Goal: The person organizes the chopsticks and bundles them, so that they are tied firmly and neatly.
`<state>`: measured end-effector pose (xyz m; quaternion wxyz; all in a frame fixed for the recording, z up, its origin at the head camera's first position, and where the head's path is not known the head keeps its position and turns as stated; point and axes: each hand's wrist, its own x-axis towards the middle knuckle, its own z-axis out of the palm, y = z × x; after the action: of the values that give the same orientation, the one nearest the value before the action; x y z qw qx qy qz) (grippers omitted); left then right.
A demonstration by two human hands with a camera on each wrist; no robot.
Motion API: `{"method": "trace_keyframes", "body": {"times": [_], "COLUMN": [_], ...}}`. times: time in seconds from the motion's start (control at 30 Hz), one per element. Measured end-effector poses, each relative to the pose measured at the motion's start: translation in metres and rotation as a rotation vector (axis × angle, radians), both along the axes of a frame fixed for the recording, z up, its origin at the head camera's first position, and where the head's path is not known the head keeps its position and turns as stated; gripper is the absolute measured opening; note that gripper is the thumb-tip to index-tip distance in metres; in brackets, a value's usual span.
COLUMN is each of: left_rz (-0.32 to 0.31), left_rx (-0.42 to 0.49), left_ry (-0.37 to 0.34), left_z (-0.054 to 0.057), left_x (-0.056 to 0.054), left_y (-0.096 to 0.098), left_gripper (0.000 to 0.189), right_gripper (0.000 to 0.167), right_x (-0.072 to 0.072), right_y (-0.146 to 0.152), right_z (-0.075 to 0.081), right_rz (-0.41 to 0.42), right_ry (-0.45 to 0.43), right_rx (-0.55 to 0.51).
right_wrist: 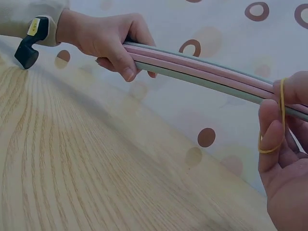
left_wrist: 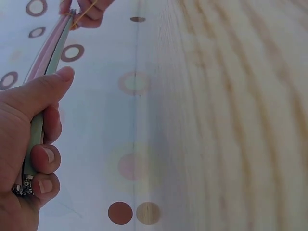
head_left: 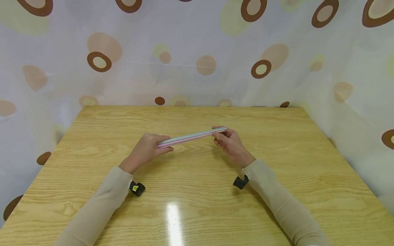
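Between my hands, raised above the table, slants a bundle of long thin pink and green sticks (head_left: 191, 137), resembling chopsticks. My left hand (head_left: 145, 149) grips the bundle's left end, thumb along one side and fingers curled round the other. Dark, silvery patterned stick ends (left_wrist: 24, 185) show in that palm. At the opposite end, my right hand (head_left: 233, 145) holds the sticks between thumb and fingers. A yellow rubber band (right_wrist: 282, 108) crosses the bundle there and loops round fingers of the right hand; part of the loop is hidden behind them.
Below the hands spreads a light wooden table (head_left: 191, 191) with a bright reflection near its front. A patterned curtain (head_left: 184, 78) hangs along the back and sides. Black wrist-camera mounts (head_left: 137, 188) sit at both beige sleeves (head_left: 277, 191).
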<state>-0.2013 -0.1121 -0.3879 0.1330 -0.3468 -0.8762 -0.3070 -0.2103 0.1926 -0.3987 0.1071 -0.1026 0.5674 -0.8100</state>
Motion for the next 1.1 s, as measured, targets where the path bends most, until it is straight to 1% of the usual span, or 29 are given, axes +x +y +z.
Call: {"method": "trace_keyframes", "body": {"times": [0.17, 0.27, 0.33, 0.43, 0.53, 0.6, 0.7, 0.77, 0.87, 0.93, 1.03, 1.1], "left_rz": [0.019, 0.020, 0.021, 0.038, 0.075, 0.101, 0.134, 0.147, 0.162, 0.165, 0.156, 0.150], "left_rx": [0.039, 0.055, 0.065, 0.080, 0.100, 0.114, 0.152, 0.179, 0.208, 0.204, 0.190, 0.189], "left_ry": [-0.099, -0.127, -0.137, -0.154, -0.194, -0.233, -0.324, -0.387, -0.469, -0.495, -0.509, -0.514], "left_z": [-0.001, -0.002, -0.002, -0.002, -0.002, -0.002, -0.003, -0.005, -0.006, -0.008, -0.010, -0.011], "left_x": [-0.001, -0.002, -0.002, -0.003, -0.004, -0.004, -0.005, -0.006, -0.007, -0.006, -0.006, -0.005], "left_y": [0.000, 0.000, 0.001, 0.003, 0.004, 0.005, 0.005, 0.004, 0.002, 0.002, 0.002, 0.003], "left_gripper": [0.032, 0.034, 0.034, 0.033, 0.032, 0.032, 0.033, 0.033, 0.035, 0.036, 0.038, 0.038], "right_gripper": [0.023, 0.020, 0.019, 0.018, 0.017, 0.016, 0.020, 0.024, 0.026, 0.025, 0.027, 0.028], "right_x": [-0.002, -0.002, -0.002, 0.001, 0.004, 0.007, 0.009, 0.010, 0.012, 0.014, 0.015, 0.014], "right_y": [0.006, 0.006, 0.005, -0.001, -0.009, -0.015, -0.024, -0.028, -0.033, -0.034, -0.033, -0.032], "right_z": [-0.003, -0.002, -0.002, 0.000, -0.001, -0.003, -0.006, -0.009, -0.012, -0.013, -0.015, -0.016], "right_rz": [0.068, 0.067, 0.037, -0.051, -0.149, -0.200, -0.229, -0.223, -0.179, -0.144, -0.106, -0.138], "right_ry": [0.018, 0.021, 0.016, 0.022, 0.068, 0.116, 0.215, 0.296, 0.415, 0.502, 0.632, 0.743], "right_rx": [-0.007, 0.004, 0.021, 0.084, 0.176, 0.248, 0.379, 0.465, 0.556, 0.617, 0.679, 0.709]}}
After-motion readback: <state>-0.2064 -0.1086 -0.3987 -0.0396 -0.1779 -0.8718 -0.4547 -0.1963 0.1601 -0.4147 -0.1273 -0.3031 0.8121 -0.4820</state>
